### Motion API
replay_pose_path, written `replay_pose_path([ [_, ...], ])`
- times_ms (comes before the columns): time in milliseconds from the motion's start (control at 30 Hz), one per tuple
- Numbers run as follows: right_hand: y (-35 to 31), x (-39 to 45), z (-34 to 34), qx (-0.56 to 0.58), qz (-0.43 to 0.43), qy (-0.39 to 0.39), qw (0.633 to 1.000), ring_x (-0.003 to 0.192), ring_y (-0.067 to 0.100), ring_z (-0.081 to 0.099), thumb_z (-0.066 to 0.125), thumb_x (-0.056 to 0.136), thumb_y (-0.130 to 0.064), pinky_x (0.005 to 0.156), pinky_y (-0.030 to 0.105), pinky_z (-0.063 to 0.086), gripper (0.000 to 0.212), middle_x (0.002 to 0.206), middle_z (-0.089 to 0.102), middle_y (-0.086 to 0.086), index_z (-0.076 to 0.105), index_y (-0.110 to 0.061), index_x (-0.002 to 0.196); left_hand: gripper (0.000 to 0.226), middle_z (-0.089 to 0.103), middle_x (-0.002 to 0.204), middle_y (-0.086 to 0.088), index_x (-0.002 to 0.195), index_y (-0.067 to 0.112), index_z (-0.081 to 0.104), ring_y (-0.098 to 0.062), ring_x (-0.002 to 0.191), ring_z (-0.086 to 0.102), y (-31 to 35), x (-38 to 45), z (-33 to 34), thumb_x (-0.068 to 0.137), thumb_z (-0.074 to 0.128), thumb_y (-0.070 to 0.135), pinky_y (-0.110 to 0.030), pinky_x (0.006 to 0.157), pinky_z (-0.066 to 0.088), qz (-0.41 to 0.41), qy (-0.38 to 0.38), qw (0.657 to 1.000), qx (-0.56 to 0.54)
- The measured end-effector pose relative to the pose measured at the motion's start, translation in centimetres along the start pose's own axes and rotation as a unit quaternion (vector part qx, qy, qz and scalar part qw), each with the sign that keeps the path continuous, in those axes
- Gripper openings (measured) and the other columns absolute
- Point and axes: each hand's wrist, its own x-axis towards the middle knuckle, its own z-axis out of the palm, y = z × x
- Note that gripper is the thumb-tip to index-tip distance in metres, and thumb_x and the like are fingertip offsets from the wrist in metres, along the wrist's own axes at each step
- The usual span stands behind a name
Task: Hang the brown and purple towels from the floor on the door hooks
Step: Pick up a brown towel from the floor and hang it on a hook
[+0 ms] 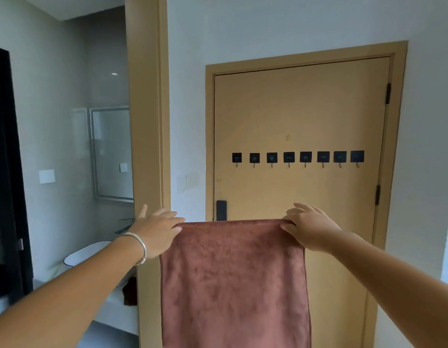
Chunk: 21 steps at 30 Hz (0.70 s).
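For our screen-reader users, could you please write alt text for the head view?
Left hand and right hand pinch a brown towel by its top corners, below eight bare black hooks on a tan door.

No legible text, labels, brands, nos. or signs were found anywhere in view. The black backing plates of the door hooks [288, 157] carried small pale marks, too small and blurred to read. The dark lock panel [221, 210] on the door [298, 109] showed no readable markings. The white wall switch plates [46, 176] were blank as far as could be seen.
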Motion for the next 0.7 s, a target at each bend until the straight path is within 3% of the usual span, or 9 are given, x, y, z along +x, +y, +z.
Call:
replay_pose_path([
  [500,8.8,22.8,9.6,0.017,0.01,-0.008,1.0,0.143,0.017,0.023,0.028,0.102,-0.046,0.116,0.038,0.019,0.042,0.129,0.055,-0.011,0.061,-0.03,0.121,0.045,0.02,0.156,0.017,0.147,0.038,0.026,-0.006,0.146,0.001,-2.4,25.5,7.8,0.103,0.018,0.039,-0.049,0.118,0.0,0.003,0.003,1.0,0.028],
  [700,11.3,31.4,13.5,0.001,0.036,-0.003,0.999,0.142,0.017,0.025,0.029,0.101,-0.045,0.115,0.038,0.021,0.04,0.128,0.056,-0.009,0.062,-0.029,0.118,0.044,0.025,0.155,0.015,0.146,0.036,0.027,-0.008,0.146,0.006,-4.3,36.9,11.0,0.103,0.02,0.036,-0.049,0.117,0.006,0.034,0.036,0.999,0.018],
])
